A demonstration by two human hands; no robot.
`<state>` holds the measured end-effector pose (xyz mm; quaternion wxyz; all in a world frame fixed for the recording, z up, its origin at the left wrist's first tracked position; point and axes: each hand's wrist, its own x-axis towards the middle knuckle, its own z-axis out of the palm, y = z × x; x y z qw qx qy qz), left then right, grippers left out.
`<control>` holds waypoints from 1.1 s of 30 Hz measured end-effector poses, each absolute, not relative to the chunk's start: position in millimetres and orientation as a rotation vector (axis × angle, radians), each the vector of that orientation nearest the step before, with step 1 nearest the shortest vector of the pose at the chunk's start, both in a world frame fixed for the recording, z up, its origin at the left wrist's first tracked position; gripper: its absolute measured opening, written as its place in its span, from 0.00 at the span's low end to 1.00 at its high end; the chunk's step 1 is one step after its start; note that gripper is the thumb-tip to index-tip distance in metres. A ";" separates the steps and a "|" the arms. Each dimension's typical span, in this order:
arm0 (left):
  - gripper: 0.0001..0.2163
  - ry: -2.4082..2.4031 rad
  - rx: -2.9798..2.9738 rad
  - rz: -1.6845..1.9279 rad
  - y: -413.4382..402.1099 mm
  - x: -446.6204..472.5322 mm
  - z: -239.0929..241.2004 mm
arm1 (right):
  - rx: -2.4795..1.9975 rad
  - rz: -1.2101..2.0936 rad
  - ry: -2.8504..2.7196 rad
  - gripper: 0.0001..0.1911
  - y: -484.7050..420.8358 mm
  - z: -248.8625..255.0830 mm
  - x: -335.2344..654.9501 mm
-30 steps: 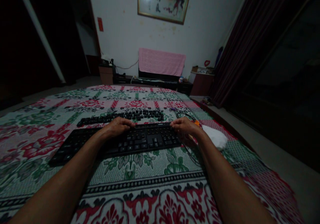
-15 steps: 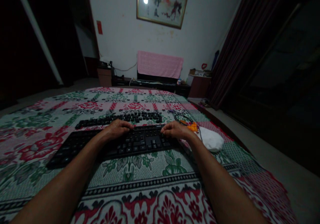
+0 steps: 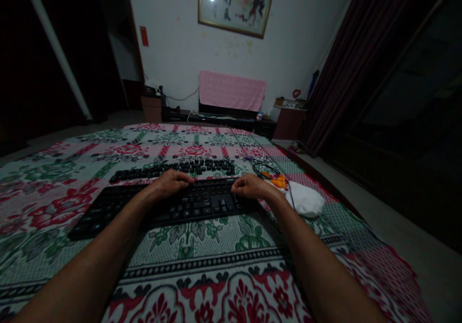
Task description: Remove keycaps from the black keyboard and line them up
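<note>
Dim bedroom, floral bedspread [image 3: 216,246]: a black keyboard [image 3: 195,205] lies at 12 o'clock under the left hand [image 3: 169,183] and right hand [image 3: 252,187]. Fingers curl at its far edge, but whether either grip closes cannot be told. A second keyboard [image 3: 173,167] lies just beyond, with a cable [image 3: 262,169] and white bundle [image 3: 306,200] at 2 o'clock.

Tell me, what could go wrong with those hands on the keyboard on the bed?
1. The keyboard lies on a soft blanket, so it could wobble or tip under the left hand and right hand.
2. The small black pieces lined up behind it, maybe loose keys, could get knocked about and lost on the busy pattern.
3. The thin black cable near the right hand might snag on a wrist.
</note>
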<state>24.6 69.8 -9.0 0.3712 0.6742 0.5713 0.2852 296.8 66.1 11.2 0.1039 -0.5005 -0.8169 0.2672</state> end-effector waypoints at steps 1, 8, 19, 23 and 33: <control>0.11 1.462 1.727 0.737 69.9 24.6 -9.3 | -1.467 0.786 -2.420 0.13 66.9 10.3 297.0; 0.11 1.465 1.688 0.739 68.5 26.3 -7.3 | -1.477 0.780 -2.453 0.13 63.6 14.3 297.7; 0.11 1.474 1.676 0.749 70.5 26.3 -9.1 | -1.448 0.918 -2.374 0.13 67.7 11.5 302.1; 0.11 1.484 1.688 0.753 68.6 27.6 -6.8 | -1.538 0.969 -2.291 0.13 72.1 5.9 301.3; 0.12 1.480 1.700 0.744 69.0 27.2 -8.9 | -1.566 0.871 -2.330 0.10 69.9 7.8 296.4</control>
